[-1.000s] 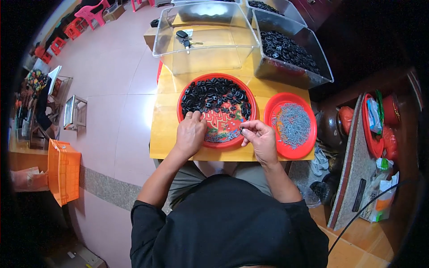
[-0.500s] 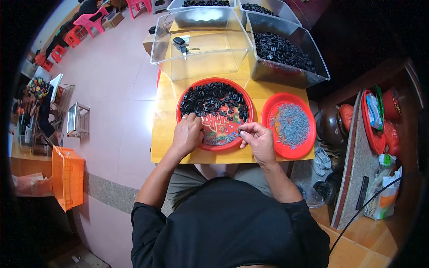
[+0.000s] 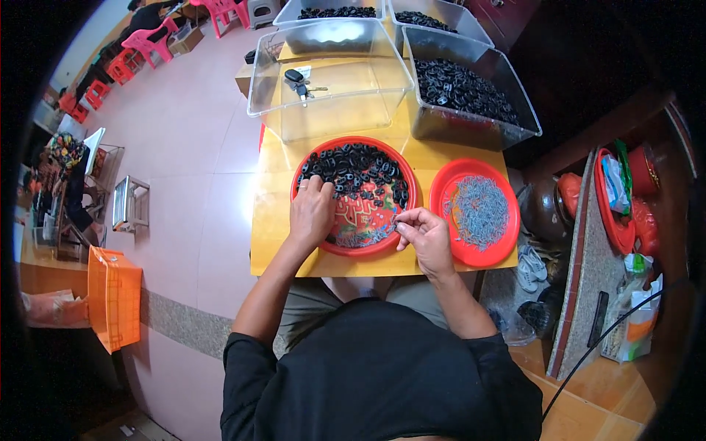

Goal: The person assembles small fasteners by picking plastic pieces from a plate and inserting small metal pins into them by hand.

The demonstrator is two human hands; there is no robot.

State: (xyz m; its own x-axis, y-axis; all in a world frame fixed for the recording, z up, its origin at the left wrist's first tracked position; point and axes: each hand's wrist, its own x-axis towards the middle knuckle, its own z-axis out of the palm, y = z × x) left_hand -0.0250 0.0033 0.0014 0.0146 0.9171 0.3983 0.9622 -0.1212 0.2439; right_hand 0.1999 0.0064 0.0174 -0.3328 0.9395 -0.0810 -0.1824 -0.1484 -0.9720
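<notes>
Reaching with the left hand (image 3: pixel 312 213) over the left side of a round red tray (image 3: pixel 413 184), with fingers bent close together down among a heap of small black pieces (image 3: pixel 364 163). Cannot tell whether gripping any of them, with the fingertips hidden from above. Pinching a small dark piece (image 3: pixel 397 223) between thumb and forefinger of the right hand (image 3: pixel 429 239), narrow at the tips, at the lower right edge of the same tray. Too small to make out in its exact shape. Keeping the two hands apart, with part of the tray's patterned bottom between them.

Seeing thin grey pins (image 3: pixel 364 237) scattered along the near inside edge of the tray, and many more grey pins (image 3: pixel 482 209) piled on a red plate (image 3: pixel 482 257) just right of it. Resting, tray and plate both, on a yellow table (image 3: pixel 268 246). Finding behind the tray a clear box (image 3: pixel 334 121) with a set of keys (image 3: pixel 296 76) showing through it, and to its right another clear bin (image 3: pixel 471 126) with a deep load of black pieces. Noticing also, off to the left on the floor, an orange crate (image 3: pixel 116 301) and a metal step stool (image 3: pixel 131 204).
</notes>
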